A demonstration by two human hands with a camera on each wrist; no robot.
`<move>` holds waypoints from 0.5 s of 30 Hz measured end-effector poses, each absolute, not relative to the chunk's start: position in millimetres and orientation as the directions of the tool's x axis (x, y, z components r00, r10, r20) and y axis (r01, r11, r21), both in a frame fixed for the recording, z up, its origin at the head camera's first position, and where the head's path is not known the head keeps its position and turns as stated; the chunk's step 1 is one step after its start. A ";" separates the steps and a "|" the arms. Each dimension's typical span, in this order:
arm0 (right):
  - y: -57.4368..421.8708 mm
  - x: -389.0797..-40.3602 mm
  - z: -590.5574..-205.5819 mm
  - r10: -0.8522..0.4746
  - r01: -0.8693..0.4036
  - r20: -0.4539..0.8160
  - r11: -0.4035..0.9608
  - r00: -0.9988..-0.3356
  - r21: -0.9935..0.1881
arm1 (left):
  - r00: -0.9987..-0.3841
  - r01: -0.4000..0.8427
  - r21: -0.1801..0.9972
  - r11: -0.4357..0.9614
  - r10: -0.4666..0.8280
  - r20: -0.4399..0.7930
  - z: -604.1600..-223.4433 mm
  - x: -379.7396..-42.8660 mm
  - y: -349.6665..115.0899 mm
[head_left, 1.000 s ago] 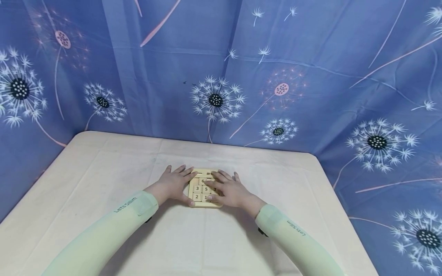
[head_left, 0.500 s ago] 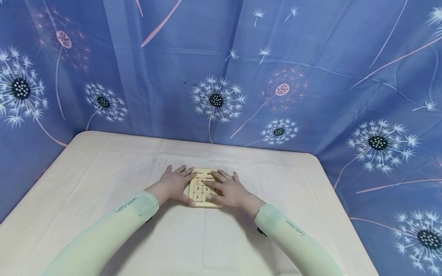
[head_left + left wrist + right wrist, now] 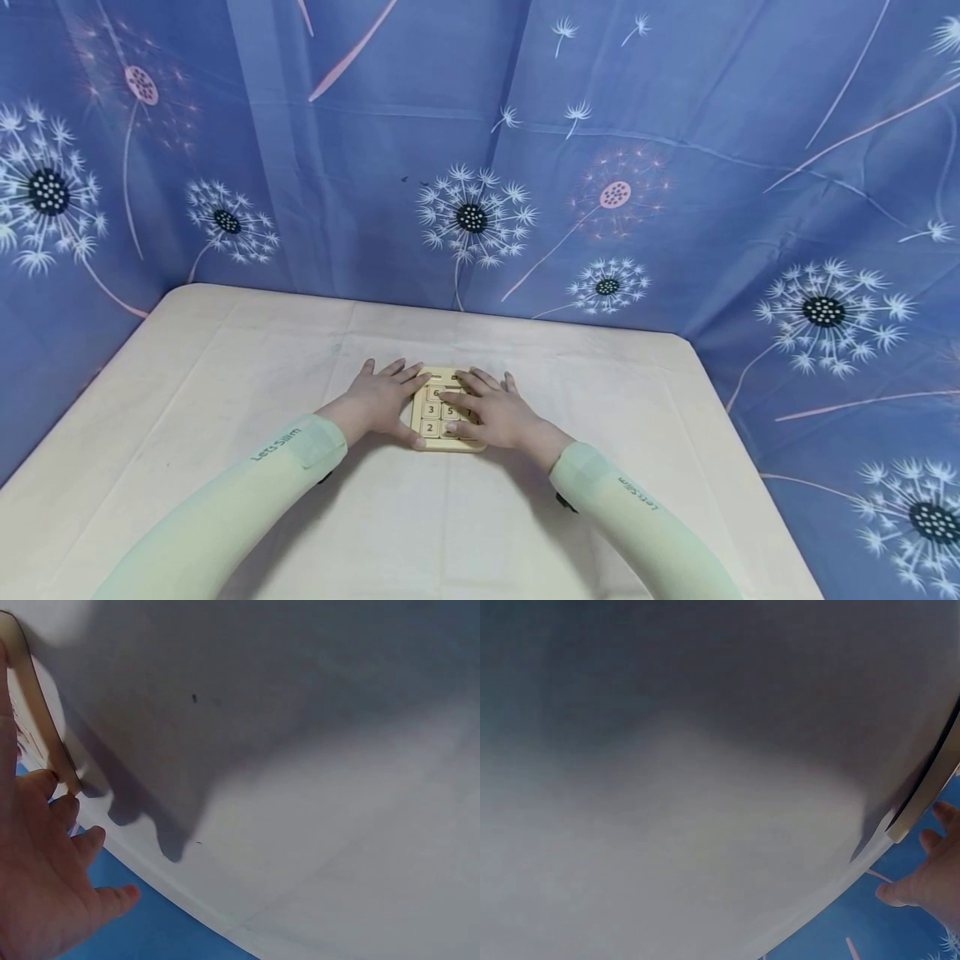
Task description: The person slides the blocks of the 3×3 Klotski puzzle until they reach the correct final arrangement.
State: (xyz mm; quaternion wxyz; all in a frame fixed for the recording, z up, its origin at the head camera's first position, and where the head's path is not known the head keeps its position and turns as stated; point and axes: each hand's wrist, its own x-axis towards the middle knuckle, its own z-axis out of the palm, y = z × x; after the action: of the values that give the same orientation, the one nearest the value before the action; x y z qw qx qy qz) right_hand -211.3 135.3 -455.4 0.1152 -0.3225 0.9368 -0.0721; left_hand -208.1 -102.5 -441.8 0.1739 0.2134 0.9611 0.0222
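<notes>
The 6 tile (image 3: 436,392) has slid left, nearly above the 3 tile (image 3: 431,410). The left hand (image 3: 373,405), fingers spread wide, touches the left side of the yellow number board (image 3: 448,446). The board sits about midway between the left and right edges of the surface (image 3: 442,533). The right hand (image 3: 506,417) covers its right side, fingers wide, one at the 6 tile.

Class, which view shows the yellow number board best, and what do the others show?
The head view: it shows the yellow number board from above, several numbers readable, though the right hand covers part. The left wrist view shows mostly an edge beside the left hand; the right wrist view, only a strip of its side.
</notes>
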 end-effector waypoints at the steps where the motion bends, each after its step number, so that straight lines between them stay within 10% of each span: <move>1: 135.0 -211.5 -455.9 -0.620 -0.588 -0.170 0.782 -0.766 -0.207 | -0.849 0.403 0.116 0.908 0.418 -0.324 -441.7 -208.0 -102.3; 15: 129.8 -212.8 -455.6 -0.625 -0.595 -0.164 0.779 -0.763 -0.198 | -0.848 0.405 0.114 0.907 0.419 -0.323 -441.3 -208.3 -102.4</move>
State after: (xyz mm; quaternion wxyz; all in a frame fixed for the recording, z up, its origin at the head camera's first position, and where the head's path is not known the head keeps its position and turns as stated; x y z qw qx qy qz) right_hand -212.8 129.8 -455.6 0.1107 -0.3259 0.9365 -0.0672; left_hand -208.3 -102.4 -441.3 0.1729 0.2146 0.9611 0.0205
